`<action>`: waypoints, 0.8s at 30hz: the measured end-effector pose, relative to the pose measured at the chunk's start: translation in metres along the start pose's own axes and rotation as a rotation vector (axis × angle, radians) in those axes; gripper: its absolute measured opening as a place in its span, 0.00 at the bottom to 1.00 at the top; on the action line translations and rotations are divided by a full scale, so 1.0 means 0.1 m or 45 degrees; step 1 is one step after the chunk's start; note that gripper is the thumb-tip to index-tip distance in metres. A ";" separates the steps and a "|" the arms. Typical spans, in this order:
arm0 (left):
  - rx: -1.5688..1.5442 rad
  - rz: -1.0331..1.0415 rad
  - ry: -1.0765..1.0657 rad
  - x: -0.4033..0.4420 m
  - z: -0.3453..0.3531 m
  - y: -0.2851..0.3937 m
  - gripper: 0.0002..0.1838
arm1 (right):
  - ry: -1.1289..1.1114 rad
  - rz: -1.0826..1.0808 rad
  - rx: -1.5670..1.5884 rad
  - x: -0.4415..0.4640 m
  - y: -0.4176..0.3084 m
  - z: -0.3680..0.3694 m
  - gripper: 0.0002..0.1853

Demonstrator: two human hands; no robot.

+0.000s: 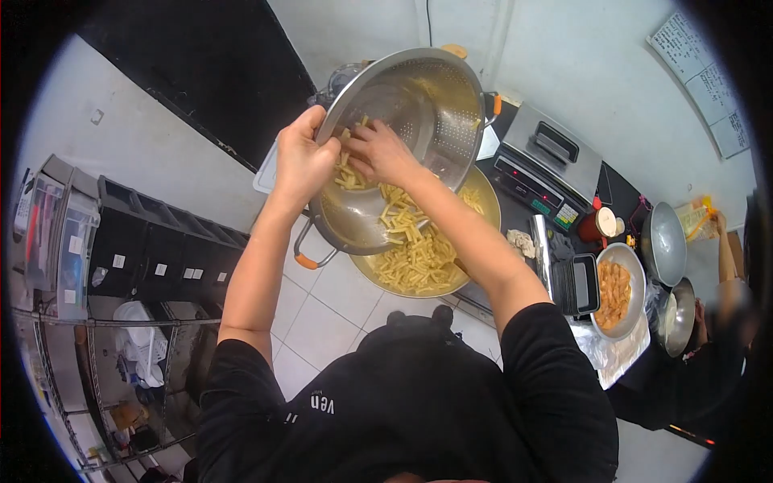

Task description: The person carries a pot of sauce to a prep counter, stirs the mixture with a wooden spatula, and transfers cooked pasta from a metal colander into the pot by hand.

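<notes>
My left hand [306, 157] is closed on the rim of a large metal colander [459, 121] with orange-tipped handles, holding it tilted on its side. Inside it, my right hand [378, 153] touches short yellow pasta [350, 175] with its fingers apart; the fingertips are partly hidden among the pieces. Below the colander's lower side is a wide metal bowl [493, 205] holding a heap of the same pasta [415, 270]. Some pieces lie along the colander's lower wall, over the bowl. My right forearm crosses in front of both vessels.
A digital scale [535, 189] stands on the dark counter at right, near a bowl of orange-coloured food pieces [613, 294] and a foil roll [543, 245]. Another person [717, 354] works at far right beside metal bowls [664, 241]. Black drawers [161, 241] and wire shelving stand at left.
</notes>
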State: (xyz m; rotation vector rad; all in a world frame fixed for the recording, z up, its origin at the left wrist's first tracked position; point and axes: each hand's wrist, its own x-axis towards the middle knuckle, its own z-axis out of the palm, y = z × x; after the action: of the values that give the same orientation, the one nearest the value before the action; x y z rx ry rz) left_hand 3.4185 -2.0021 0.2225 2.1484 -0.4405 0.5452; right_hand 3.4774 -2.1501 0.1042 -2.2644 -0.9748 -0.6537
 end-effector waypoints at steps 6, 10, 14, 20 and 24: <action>0.024 0.053 -0.018 0.05 -0.15 0.23 0.03 | -0.523 0.101 -0.143 -0.37 0.16 -0.28 0.21; 0.036 0.132 -0.053 0.06 -0.09 0.37 0.05 | -0.227 0.333 -0.145 -0.13 0.27 -0.25 0.29; 0.151 0.245 -0.061 0.04 -0.09 0.57 0.05 | -0.352 0.554 -0.125 -0.45 0.29 0.04 0.36; 0.188 0.239 0.052 0.06 -0.04 0.34 0.05 | -0.613 0.649 0.053 -0.65 0.25 0.17 0.43; 0.103 0.216 0.053 0.04 0.03 0.20 0.06 | -0.765 0.653 -0.016 -0.89 0.09 0.20 0.41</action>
State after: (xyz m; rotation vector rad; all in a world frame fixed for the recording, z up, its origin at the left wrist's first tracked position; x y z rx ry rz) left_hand 3.4123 -2.0169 0.2359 2.1843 -0.5906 0.7120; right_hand 3.4342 -2.1845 0.0316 -2.6272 -0.5785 0.2566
